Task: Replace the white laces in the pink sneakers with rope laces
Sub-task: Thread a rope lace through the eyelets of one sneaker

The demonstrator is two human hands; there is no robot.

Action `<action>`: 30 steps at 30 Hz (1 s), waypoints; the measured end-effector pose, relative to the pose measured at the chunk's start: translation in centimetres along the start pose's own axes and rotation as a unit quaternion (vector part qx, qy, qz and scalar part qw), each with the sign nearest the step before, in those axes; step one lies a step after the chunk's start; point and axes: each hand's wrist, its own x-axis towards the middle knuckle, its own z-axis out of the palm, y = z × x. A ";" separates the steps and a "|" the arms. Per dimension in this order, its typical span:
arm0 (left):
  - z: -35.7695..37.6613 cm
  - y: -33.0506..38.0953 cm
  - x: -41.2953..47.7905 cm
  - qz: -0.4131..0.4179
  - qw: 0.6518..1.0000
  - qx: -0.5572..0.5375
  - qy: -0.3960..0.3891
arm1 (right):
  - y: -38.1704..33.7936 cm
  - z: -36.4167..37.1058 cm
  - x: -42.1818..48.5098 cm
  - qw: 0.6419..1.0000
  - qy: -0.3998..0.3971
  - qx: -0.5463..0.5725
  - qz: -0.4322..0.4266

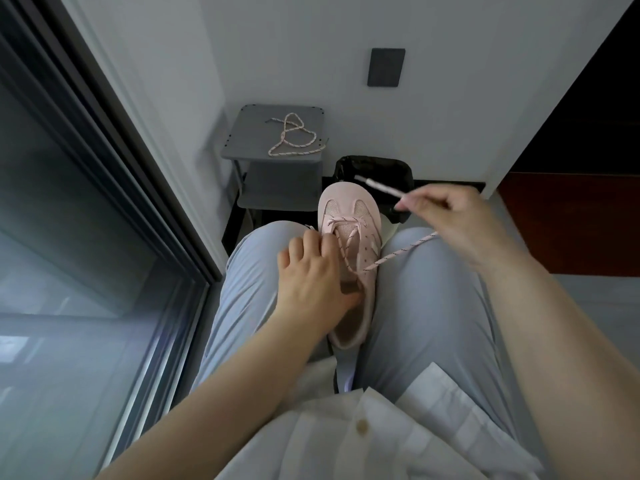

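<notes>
A spare rope lace [294,136] lies loose on the top of the grey shelf unit [249,147], reaching its front edge. Nearer the camera, the left hand [311,275] holds the pink sneaker [349,202], its grip closed over the left side with the thumb at the opening. The sneaker sits between the thighs [433,306], toe towards the black bin [374,168]. A rope lace [401,252] crosses the eyelets; its free end runs to the raised right hand [446,216], whose grip pinches it near the tip.
</notes>
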 end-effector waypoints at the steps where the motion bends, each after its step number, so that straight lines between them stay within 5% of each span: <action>1: 0.5 0.1 -0.2 0.003 1.000 0.011 0.016 | 0.2 0.5 -0.2 0.999 -0.041 -0.026 -0.002; 4: 2.0 -0.1 -0.5 0.030 0.997 0.047 0.053 | 1.4 1.8 -1.0 0.985 -0.146 -0.087 -0.003; 7: 2.2 0.4 -0.9 0.025 0.995 0.095 0.010 | 2.6 2.3 -1.7 0.955 -0.175 -0.239 -0.018; 10: 2.0 0.7 -1.0 0.008 0.994 0.102 -0.026 | 2.7 2.9 -2.1 0.944 -0.127 -0.300 -0.049; 14: 1.1 0.2 -0.9 -0.019 1.000 0.022 -0.004 | 2.7 1.9 -2.2 0.996 -0.038 -0.084 -0.014; 17: -0.1 -2.2 -0.1 -0.007 0.997 -0.025 0.074 | 2.8 0.2 -1.7 0.996 0.075 -0.046 0.000; 24: -4.8 -6.9 1.1 -0.070 0.932 -0.342 0.101 | 3.9 -1.2 -1.2 0.985 0.143 -0.098 0.009; 30: -6.3 -10.8 0.8 -0.171 0.923 -0.253 0.233 | 4.7 -1.0 -1.0 0.971 0.135 -0.179 0.082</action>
